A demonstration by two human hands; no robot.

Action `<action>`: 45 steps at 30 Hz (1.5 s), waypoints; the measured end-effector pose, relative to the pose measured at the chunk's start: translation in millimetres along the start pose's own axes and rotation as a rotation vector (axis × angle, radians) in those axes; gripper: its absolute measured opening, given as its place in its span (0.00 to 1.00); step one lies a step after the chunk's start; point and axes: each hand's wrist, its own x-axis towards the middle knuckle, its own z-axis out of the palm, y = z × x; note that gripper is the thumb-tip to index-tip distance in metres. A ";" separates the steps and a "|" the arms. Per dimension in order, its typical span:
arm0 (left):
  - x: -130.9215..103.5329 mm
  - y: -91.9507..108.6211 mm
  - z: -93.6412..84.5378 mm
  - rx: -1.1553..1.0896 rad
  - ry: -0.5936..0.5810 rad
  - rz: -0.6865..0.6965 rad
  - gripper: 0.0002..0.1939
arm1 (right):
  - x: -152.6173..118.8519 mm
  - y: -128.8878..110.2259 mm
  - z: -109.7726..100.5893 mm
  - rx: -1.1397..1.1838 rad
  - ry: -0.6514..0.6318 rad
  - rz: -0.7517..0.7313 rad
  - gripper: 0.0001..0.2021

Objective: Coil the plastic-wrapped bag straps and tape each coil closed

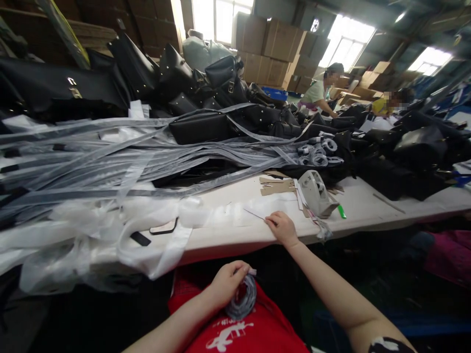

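My left hand (230, 282) is closed round the top of a coiled grey strap (241, 306) wrapped in clear plastic, held in front of my red apron. Over the table's front edge, my right hand (282, 228) pinches one end of a thin dark tie (253, 214), whose free end points left. Long plastic-wrapped straps (176, 162) lie in a thick bundle across the table to the left. Several similar coils (318, 153) sit beyond my right hand. Nearer that hand stands a grey tape dispenser (316, 193) beside brown cardboard strips (276, 186).
Black bags (206, 83) are piled along the back of the table. Loose clear plastic (147, 240) hangs over the front edge at left, near a black loop (165, 228). A green object (342, 212) lies by the dispenser. Two people work at the far right; cardboard boxes (270, 44) stand behind.
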 end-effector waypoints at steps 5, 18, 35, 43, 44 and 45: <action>-1.9 5.2 2.2 0.007 0.010 -0.001 0.30 | 6.3 3.5 -2.2 0.002 -0.034 0.004 0.11; 1.1 1.7 3.4 0.012 -0.015 0.020 0.28 | 12.3 -7.4 -9.7 -0.054 -0.048 0.019 0.11; 3.7 1.7 -0.5 -0.003 -0.016 0.010 0.32 | 19.8 -12.6 -3.0 -0.106 -0.058 0.026 0.11; 8.8 -6.5 -5.8 0.024 -0.036 0.030 0.34 | 35.9 -14.6 -22.2 -0.347 -0.072 -0.071 0.11; 9.6 -7.0 -7.2 0.034 -0.038 0.039 0.33 | 43.9 -7.8 -30.7 -0.355 -0.056 -0.067 0.11; 10.2 -7.1 -8.5 0.041 -0.043 0.042 0.33 | 53.2 0.7 -40.7 -0.382 -0.038 -0.040 0.12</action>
